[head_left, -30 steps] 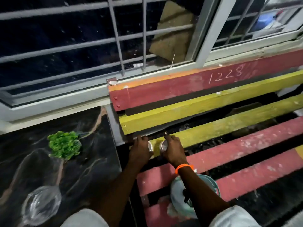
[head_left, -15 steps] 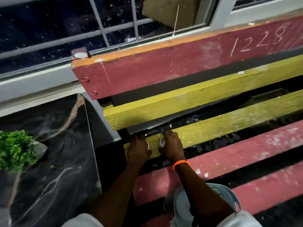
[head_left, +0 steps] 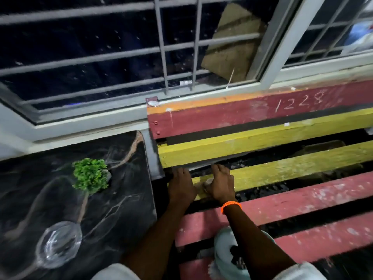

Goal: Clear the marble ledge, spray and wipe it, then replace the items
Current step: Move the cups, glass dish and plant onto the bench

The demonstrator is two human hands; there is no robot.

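**Clerk:** Leftmost, on the black marble ledge with pale brown veining (head_left: 121, 199): one clear, round glass bowl (head_left: 59, 244), near the front edge. Behind it, further in towards the window: one small bushy green plant (head_left: 89, 175). The two stood apart, not touching.

**Checker:** And above the ledge?

**Clerk:** One grey-framed window with grey metal bars (head_left: 177, 45), dark glass, running along the back. One tan slab of board (head_left: 232, 43) leaned behind the bars.

**Checker:** Right of the ledge?

**Clerk:** One slatted wooden bench, red and yellow painted planks (head_left: 282, 170), butted against the ledge's end. The top red plank bore "1228" in chalk.

**Checker:** Hands?

**Clerk:** Left hand (head_left: 181, 186): palm down on the near yellow plank, just right of the ledge's corner, fingers reaching over the plank's far edge. Whether it grasped anything, I could not tell. Right hand (head_left: 220, 184): just beside the left, on the same plank, fingers curled downward, a small pale object half hidden under the thumb; I could not tell whether it was gripped. One orange beaded bracelet (head_left: 231, 205) on the right wrist.

**Checker:** Anything below?

**Clerk:** One pale blue-green item (head_left: 224, 251), partly covered by the right forearm, on the front red planks; its kind was unclear.
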